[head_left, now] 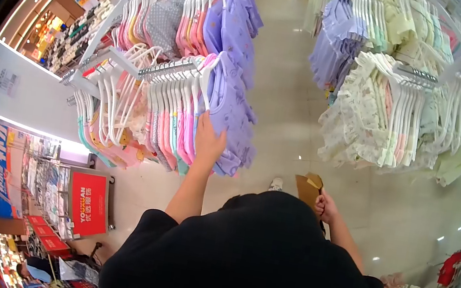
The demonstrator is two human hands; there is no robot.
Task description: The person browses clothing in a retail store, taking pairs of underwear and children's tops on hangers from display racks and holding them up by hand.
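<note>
Shop interior, viewed from above. A glossy pale floor (pixel 284 92) forms an aisle between two clothing displays. The left rack (pixel 108 58) carries garments on white hangers in several rows, mostly pink, grey and lavender, the lavender ones along the aisle side. The right rack (pixel 416 73), across the aisle, bears lavender, cream and pale green clothing, some of it ruffled or printed. A pale panel (pixel 22 87) with lit edges stands beside the left rack. The wearer's black shirt (pixel 255 256) fills the lower centre. At lower left, a red sign (pixel 89 203) with white lettering faces the aisle. The lavender garment (pixel 233 102) hangs from a white hanger at the aisle end of the left rack's nearest row; small motifs dot its fabric. A flat brown item (pixel 308 187) is near the front of the shirt, over the floor; its exact nature cannot be told. A light-coloured shoe (pixel 276 184) shows just beyond the shirt. The left hand (pixel 210 139) touches the lavender garment at its edge, just below the hanger; whether the fingers pinch the cloth cannot be told. The right hand (pixel 325 207) is curled closed around one end of the brown item.
</note>
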